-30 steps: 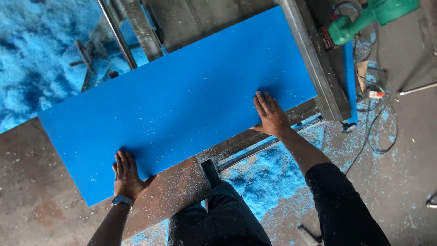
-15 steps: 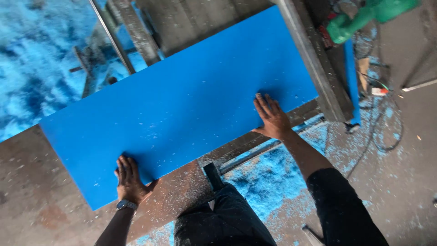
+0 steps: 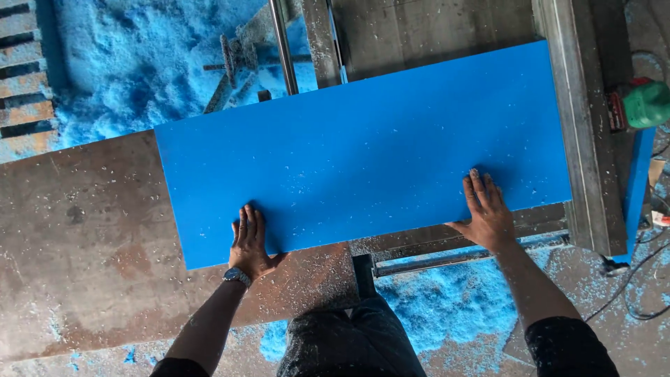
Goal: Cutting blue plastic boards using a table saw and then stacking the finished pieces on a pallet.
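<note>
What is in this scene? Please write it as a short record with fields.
Left hand: flat on the near edge of the blue panel
Right hand: flat on the panel's near edge, towards its right end
Panel: lies flat across the metal table
Right of panel: metal rail, green tool
Debris: blue shavings beyond the table and below it
Wrist: watch on the left
</note>
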